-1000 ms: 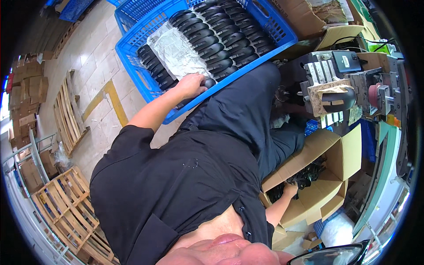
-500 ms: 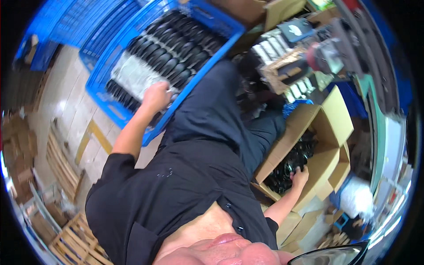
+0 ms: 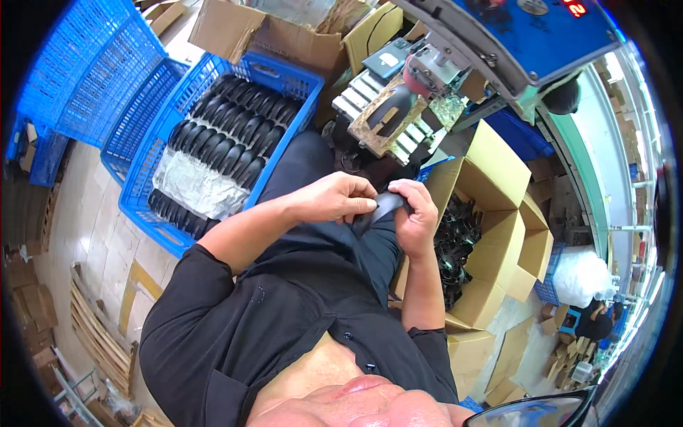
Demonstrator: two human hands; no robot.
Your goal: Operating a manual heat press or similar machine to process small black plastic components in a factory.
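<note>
Above my lap I hold a curved, glossy black plastic part between both hands. My right hand is closed around its right side, thumb on top. My left hand pinches at its left edge, fingers bent; the fingertips partly hide what they grip. To the left, a blue crate contains rows of similar curved black parts, with a crumpled whitish sheet over some of them. On the right stands an open cardboard box with a jumble of shiny black pieces.
Ahead is a machine with a blue panel and a fixture with a dark curved piece in it. More blue crates stand at far left. Wooden slats lie on the floor. A white bag sits at far right.
My left hand has left the crate and my right hand the cardboard box. Both have come together over my lap, now with a curved black part. The view has shifted, showing more of the machine.
</note>
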